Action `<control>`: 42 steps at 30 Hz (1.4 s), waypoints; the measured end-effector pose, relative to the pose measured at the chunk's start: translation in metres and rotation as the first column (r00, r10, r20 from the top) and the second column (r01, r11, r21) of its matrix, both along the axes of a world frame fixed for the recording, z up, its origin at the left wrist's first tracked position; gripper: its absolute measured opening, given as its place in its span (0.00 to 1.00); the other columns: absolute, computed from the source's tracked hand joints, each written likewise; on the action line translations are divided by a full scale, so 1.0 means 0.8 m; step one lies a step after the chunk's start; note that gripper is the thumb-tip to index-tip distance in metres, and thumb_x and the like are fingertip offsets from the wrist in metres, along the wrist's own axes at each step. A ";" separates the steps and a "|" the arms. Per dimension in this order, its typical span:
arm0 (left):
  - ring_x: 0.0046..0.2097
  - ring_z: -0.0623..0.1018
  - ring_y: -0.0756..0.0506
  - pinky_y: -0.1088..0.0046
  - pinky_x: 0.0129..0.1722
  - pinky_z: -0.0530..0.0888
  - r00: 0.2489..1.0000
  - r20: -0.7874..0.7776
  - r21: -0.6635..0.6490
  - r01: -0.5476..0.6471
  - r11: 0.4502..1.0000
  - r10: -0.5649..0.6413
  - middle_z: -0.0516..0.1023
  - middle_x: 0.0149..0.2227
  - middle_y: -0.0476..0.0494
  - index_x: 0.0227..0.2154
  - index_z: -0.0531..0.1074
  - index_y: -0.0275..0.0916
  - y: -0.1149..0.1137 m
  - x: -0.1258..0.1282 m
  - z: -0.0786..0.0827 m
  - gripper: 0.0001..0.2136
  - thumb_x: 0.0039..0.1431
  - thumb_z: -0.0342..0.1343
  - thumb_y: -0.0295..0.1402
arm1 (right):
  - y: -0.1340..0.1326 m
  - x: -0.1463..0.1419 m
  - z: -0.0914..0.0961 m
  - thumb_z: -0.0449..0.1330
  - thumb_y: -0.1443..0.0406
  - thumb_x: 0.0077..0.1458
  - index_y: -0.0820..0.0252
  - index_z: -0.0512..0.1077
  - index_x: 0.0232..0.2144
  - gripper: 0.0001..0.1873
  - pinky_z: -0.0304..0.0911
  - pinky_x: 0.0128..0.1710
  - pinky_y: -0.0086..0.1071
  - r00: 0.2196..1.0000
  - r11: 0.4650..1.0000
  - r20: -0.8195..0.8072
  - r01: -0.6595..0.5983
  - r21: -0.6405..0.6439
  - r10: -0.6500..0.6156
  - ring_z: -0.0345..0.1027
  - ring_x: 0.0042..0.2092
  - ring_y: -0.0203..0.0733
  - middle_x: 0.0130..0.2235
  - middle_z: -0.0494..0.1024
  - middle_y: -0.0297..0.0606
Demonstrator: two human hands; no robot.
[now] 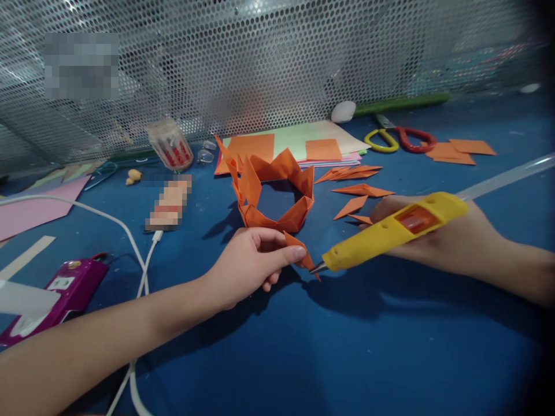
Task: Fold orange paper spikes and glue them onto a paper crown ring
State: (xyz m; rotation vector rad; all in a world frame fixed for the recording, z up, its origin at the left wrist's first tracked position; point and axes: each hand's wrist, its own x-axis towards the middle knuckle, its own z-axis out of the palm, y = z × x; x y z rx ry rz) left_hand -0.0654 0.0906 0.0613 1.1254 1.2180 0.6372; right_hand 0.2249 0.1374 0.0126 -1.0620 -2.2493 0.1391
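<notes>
My left hand pinches a folded orange paper piece between thumb and fingers, above the blue table. In my right hand is a yellow hot glue gun with a clear glue stick sticking out of its back end. The metal nozzle meets or nearly meets the paper piece near its lower tip. Just behind my left hand stands a ring of folded orange paper with pointed edges. Several loose folded orange pieces lie to the right of the ring, some partly behind my right hand.
Behind the ring lies a stack of coloured paper. Scissors and orange squares are at the back right. A jar, a purple device and white cables occupy the left. A perforated metal panel borders the back.
</notes>
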 end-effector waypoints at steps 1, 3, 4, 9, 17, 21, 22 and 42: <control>0.16 0.59 0.58 0.86 0.14 0.57 1.000 -0.002 -0.001 -0.001 1.000 0.001 0.66 0.14 0.59 0.25 0.76 0.36 0.000 0.000 0.000 0.11 0.62 0.68 0.30 | -0.001 -0.001 0.004 0.55 0.32 0.62 0.49 0.74 0.30 0.31 0.60 0.19 0.34 1.000 1.000 0.009 -0.006 -0.017 0.006 0.68 0.19 0.40 0.21 0.76 0.29; 0.16 0.60 0.57 0.86 0.14 0.58 1.000 -0.006 0.000 -0.002 1.000 0.002 0.66 0.14 0.59 0.25 0.77 0.36 0.000 0.000 0.000 0.11 0.61 0.69 0.31 | -0.003 -0.003 0.009 0.56 0.33 0.62 0.49 0.75 0.32 0.30 0.60 0.19 0.34 1.000 0.999 0.013 -0.012 -0.032 0.012 0.68 0.19 0.40 0.21 0.75 0.29; 0.16 0.60 0.57 0.86 0.14 0.57 1.000 -0.008 0.000 -0.003 1.000 0.003 0.65 0.14 0.59 0.25 0.77 0.36 0.000 0.000 0.000 0.11 0.61 0.69 0.31 | -0.003 -0.002 0.008 0.56 0.34 0.63 0.49 0.76 0.33 0.30 0.60 0.19 0.34 1.000 0.999 0.009 -0.011 -0.032 0.011 0.67 0.19 0.39 0.20 0.74 0.28; 0.15 0.58 0.57 0.85 0.14 0.56 0.999 -0.031 -0.007 -0.018 1.000 0.018 0.62 0.13 0.61 0.23 0.75 0.37 0.000 0.002 0.004 0.13 0.62 0.68 0.30 | 0.002 0.004 -0.008 0.55 0.32 0.62 0.51 0.77 0.34 0.33 0.63 0.20 0.32 0.999 1.000 -0.028 -0.026 -0.009 0.026 0.69 0.19 0.38 0.21 0.76 0.29; 0.15 0.58 0.57 0.85 0.14 0.55 0.999 -0.039 -0.003 0.003 1.000 -0.003 0.63 0.12 0.60 0.24 0.76 0.37 0.002 0.000 0.002 0.13 0.63 0.68 0.32 | 0.005 0.010 0.005 0.61 0.40 0.64 0.49 0.78 0.37 0.23 0.68 0.25 0.30 0.995 0.995 0.019 -0.095 -0.021 0.096 0.74 0.23 0.37 0.26 0.80 0.28; 0.15 0.58 0.57 0.85 0.14 0.55 0.999 -0.041 0.002 0.007 1.000 -0.007 0.62 0.12 0.60 0.23 0.74 0.37 0.002 0.000 0.002 0.13 0.63 0.67 0.31 | -0.001 0.008 0.005 0.58 0.37 0.65 0.50 0.77 0.34 0.27 0.69 0.28 0.32 0.998 0.998 0.013 -0.059 -0.006 0.059 0.73 0.24 0.39 0.26 0.79 0.30; 0.15 0.58 0.57 0.85 0.14 0.55 0.999 -0.042 0.004 0.004 1.000 -0.004 0.62 0.12 0.60 0.23 0.74 0.37 0.002 0.000 0.002 0.13 0.63 0.67 0.31 | -0.005 0.005 0.004 0.56 0.37 0.65 0.50 0.77 0.34 0.28 0.70 0.29 0.33 0.999 0.999 0.010 -0.046 -0.004 0.046 0.72 0.24 0.39 0.26 0.78 0.30; 0.15 0.58 0.58 0.86 0.14 0.56 1.000 -0.015 0.005 0.011 1.000 -0.011 0.63 0.12 0.61 0.23 0.74 0.37 0.002 -0.001 0.001 0.14 0.65 0.66 0.30 | -0.008 -0.005 0.007 0.52 0.41 0.71 0.49 0.73 0.32 0.26 0.65 0.26 0.34 0.996 0.993 0.012 -0.092 0.075 0.091 0.73 0.23 0.38 0.26 0.79 0.29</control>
